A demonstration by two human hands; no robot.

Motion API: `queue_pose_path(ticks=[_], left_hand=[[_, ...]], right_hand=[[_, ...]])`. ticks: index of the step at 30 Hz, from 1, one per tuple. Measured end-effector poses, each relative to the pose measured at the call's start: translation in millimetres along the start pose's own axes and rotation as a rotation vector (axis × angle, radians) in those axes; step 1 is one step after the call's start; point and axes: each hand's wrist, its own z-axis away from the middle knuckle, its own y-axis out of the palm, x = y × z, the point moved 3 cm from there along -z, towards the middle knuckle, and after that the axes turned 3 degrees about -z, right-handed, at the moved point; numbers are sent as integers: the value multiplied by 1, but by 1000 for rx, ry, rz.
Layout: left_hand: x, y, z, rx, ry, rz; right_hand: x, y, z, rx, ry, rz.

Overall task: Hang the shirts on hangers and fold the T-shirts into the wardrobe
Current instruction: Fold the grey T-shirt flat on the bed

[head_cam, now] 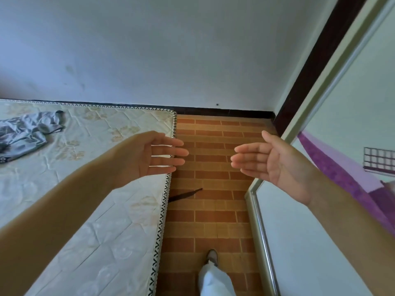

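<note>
A plain pale wall [160, 50] with a dark skirting board along its foot backs a narrow strip of brick-patterned floor [213, 210], which runs between a bed on the left and a wardrobe on the right. The bed shows a bare quilted mattress [96, 210] with a patterned trim along its edge. On the mattress, far to the left and near the wall, lies a crumpled grey garment [23, 133]; whether it is a shirt or a T-shirt cannot be told. The wardrobe [299, 231] presents a pale sliding door in a light metal frame, with a purple picture on the panel further right. Both hands are held out in front, palms facing each other and apart, holding nothing. The left hand [149, 154] hovers over the corner of the mattress, fingers straight and slightly spread. The right hand [265, 159] hovers over the floor just beside the wardrobe frame, fingers straight and together. A thin dark strip [186, 195] lies on the floor beside the mattress edge. Below, a leg in light trousers [213, 278] and a shoe [212, 256] stand on the floor.
</note>
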Motion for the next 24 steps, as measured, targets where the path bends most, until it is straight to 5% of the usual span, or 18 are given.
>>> queue_pose_path(ticks=[14,24], left_hand=[[-84,-32,-192,-159,-3,0],[-143,-99,-329,-76,-20,-3]], right_hand=[[72,-60,-231,87,101,22],[121,-69,-394,135,100,58]])
